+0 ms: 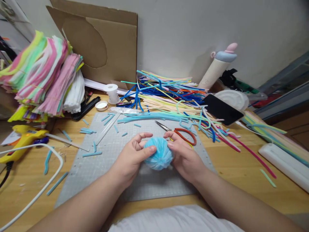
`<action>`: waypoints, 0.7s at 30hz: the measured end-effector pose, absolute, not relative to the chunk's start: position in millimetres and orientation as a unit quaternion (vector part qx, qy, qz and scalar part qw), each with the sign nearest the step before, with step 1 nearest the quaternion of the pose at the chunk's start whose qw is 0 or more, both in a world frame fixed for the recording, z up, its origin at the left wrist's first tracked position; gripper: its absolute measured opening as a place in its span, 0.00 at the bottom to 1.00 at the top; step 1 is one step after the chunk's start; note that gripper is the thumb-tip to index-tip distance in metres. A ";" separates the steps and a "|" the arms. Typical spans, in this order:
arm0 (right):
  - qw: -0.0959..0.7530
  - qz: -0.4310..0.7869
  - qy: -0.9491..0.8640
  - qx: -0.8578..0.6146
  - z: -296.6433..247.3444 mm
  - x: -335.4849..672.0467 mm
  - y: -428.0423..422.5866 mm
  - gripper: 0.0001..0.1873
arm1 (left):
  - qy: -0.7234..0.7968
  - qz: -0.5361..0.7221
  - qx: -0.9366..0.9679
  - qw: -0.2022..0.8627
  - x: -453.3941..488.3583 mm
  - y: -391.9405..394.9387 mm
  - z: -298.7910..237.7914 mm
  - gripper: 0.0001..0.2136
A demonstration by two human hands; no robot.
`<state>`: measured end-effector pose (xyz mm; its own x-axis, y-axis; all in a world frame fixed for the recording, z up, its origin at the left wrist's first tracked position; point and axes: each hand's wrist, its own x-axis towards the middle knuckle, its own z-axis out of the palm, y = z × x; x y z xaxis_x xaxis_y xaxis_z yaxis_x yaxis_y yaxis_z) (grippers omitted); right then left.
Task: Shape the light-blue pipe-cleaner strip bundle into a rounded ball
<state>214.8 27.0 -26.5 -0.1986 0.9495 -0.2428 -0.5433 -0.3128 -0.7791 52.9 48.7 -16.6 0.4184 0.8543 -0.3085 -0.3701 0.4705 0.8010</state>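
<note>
- Wooden counter (pixel 231 167) is backing onto a pale wall (pixel 178 35).
- L hand (pixel 129 158) is gripping the blue ball (pixel 159 158), thumb pressing on top, fingers (pixel 143 135) curling behind; R hand (pixel 187 158) is pinching its R edge.
- Ball's sitting betw. both hands, above the grey mat (pixel 156 185). Squeezing too hard could be denting it; a lax hold could be letting it roll off.
- Scissors (pixel 183 130) are lying just past R hand; reaching fwd w/o looking, it could be meeting the blades.
- Cut blue bits (pixel 89 130) are lying L; a forearm sweep could be scattering them.
- White cord (pixel 61 164) is looping near the glue gun (pixel 26 138); a wide L swing could be snagging it. Can't tell if gun's hot.
</note>
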 end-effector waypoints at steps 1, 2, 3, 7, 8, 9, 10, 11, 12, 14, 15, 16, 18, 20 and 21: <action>0.492 0.729 -0.297 -0.373 -25.6 216.2 26.9 0.15 | 0.364 0.382 0.355 0.772 51.4 49.2 -15.9 0.27; 0.466 0.734 -0.320 -0.377 -24.8 217.2 26.8 0.16 | 0.362 0.372 0.381 0.765 50.3 49.6 -15.6 0.26; 0.444 0.738 -0.341 -0.377 -24.1 217.8 26.7 0.16 | 0.362 0.367 0.403 0.756 49.5 49.9 -15.6 0.26; 0.441 0.738 -0.363 -0.360 -20.6 218.5 27.9 0.13 | 0.362 0.361 0.440 0.738 48.1 51.2 -17.4 0.19; 0.447 0.738 -0.360 -0.355 -19.8 219.0 28.6 0.12 | 0.358 0.346 0.447 0.743 47.7 51.5 -17.6 0.16; 0.444 0.740 -0.362 -0.352 -19.1 219.8 29.3 0.12 | 0.353 0.328 0.454 0.750 47.1 51.8 -17.5 0.14; 0.435 0.744 -0.367 -0.351 -18.7 221.0 30.0 0.12 | 0.348 0.309 0.461 0.755 46.3 52.2 -17.1 0.13; 0.421 0.746 -0.375 -0.354 -18.6 222.4 30.6 0.13 | 0.346 0.291 0.467 0.760 45.5 52.5 -16.5 0.12; 0.405 0.748 -0.382 -0.360 -18.8 223.9 31.0 0.13 | 0.347 0.278 0.471 0.762 44.7 52.8 -15.7 0.12; 0.378 0.749 -0.393 -0.377 -20.1 226.8 31.1 0.13 | 0.354 0.256 0.474 0.764 43.2 53.3 -14.3 0.11; 0.368 0.748 -0.397 -0.385 -21.1 227.9 30.9 0.13 | 0.356 0.246 0.475 0.766 42.6 53.6 -13.9 0.11; 0.361 0.745 -0.401 -0.391 -22.0 228.8 30.6 0.13 | 0.358 0.237 0.476 0.768 42.2 53.8 -13.7 0.11; 0.355 0.739 -0.413 -0.397 -23.6 229.7 30.0 0.13 | 0.359 0.230 0.472 0.771 41.8 54.1 -14.0 0.11; 0.359 0.734 -0.421 -0.393 -24.0 229.6 29.6 0.12 | 0.362 0.229 0.466 0.774 42.1 54.0 -14.6 0.11; 0.360 0.738 -0.420 -0.385 -23.8 229.3 29.5 0.12 | 0.363 0.230 0.461 0.777 42.5 53.8 -14.8 0.11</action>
